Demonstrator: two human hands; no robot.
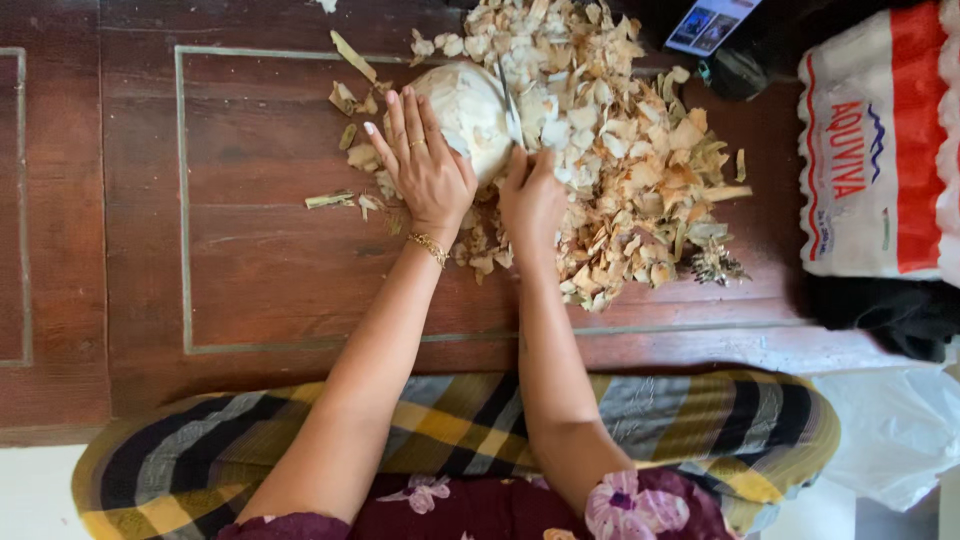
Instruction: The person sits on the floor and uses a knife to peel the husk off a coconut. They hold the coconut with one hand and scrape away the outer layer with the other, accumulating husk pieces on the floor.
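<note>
Steadying pale coconut: left hand atop, right hand knife beside.

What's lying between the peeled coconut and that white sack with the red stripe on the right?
In the head view, a heap of pale shavings fills most of the stretch between the coconut and the sack, then bare dark wood.

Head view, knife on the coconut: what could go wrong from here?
1. The left hand steadies the pale peeled coconut close beside the knife blade gripped by the right hand; a slip could cut fingers.
2. The round coconut rests on loose husk shavings, so it may roll mid-cut.
</note>
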